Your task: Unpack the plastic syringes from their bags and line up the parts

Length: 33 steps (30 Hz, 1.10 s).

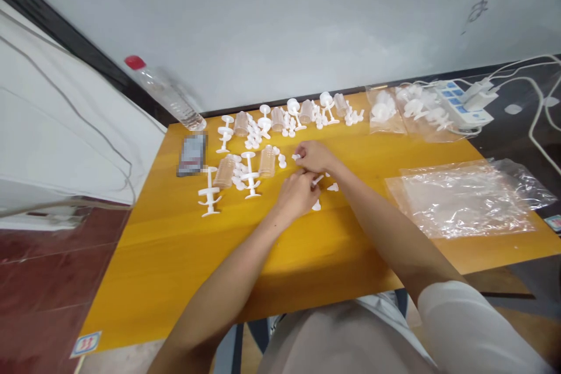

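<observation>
My left hand (297, 194) is curled over the middle of the yellow table, with a small white plastic piece (318, 179) sticking out at its fingers. Just beyond it, my right hand (314, 156) has its fingertips pinched at another small white piece (296, 157) near the table surface. Loose white pieces (333, 187) lie beside my left hand. To the left are a clear plastic syringe barrel (267, 162) and a white plunger-like part (249, 175). Similar sets, each with small white parts, form two rows; a second barrel (225, 171) lies in the nearer row.
A red-capped bottle (169, 96) leans against the whiteboard (280, 23) at back left, above a blurred phone-like object (191, 155). Bags of white parts (423, 108) and a power strip (464, 105) sit back right. Flat clear plastic bags (464, 198) cover the table's right side.
</observation>
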### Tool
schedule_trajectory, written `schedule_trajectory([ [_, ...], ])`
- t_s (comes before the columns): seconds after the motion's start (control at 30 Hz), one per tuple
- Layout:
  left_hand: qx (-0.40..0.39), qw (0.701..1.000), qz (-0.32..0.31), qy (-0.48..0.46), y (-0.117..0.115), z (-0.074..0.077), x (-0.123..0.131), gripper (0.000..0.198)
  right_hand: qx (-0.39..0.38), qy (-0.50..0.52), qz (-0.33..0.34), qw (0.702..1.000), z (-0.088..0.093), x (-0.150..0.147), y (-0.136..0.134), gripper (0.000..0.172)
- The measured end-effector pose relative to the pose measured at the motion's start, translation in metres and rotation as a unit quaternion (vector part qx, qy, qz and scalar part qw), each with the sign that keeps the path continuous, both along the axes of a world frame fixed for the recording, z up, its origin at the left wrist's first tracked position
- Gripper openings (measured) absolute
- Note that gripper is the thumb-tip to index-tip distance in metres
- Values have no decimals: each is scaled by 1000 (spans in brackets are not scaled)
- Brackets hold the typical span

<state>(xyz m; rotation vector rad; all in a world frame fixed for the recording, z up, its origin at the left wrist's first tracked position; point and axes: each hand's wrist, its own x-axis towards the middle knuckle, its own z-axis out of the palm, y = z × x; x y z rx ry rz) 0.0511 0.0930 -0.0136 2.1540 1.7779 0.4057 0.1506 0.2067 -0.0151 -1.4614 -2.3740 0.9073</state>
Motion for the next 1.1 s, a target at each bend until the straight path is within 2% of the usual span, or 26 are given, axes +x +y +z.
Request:
schedule_trajectory([
  [0.07,11,1000,19,-18,-5,-1,-14,37,3,-6,19,1000,3,-3,2,34],
  [0.23,84,991,91,-44,-18,-4,-55,15,10,-22,54,998,5,-8,3,21],
  [0.37,202,975,83,31,-17,-8,-64,14,15,-32,73,997,7,-11,3,20],
  [0.43,235,965,92,72,-13,-12,-64,17,15,-31,85,996,9,-15,3,20],
  [0.5,237,961,105,96,-8,-15,-64,21,12,-24,102,994,10,-19,5,22],
  [0.6,226,960,128,101,-5,-17,-67,24,6,-15,120,993,16,-19,7,35],
  [0.73,239,956,157,67,-16,-11,-66,26,24,-82,83,993,33,13,2,51],
  [0.8,217,967,132,9,-28,-7,-60,28,20,-138,68,988,43,38,-6,51],
  [0.9,91,991,-2,-97,-46,-3,-45,34,-12,-210,70,975,52,66,-19,42],
  [0.97,27,991,-77,-110,-54,-4,-34,40,-26,-235,76,969,52,73,-26,30],
  [1.03,13,991,-90,-99,-56,-7,-25,38,-23,-237,73,968,50,72,-30,24],
  [1.1,8,991,-79,-105,-54,-10,-20,25,-3,-223,60,973,46,65,-31,26],
])
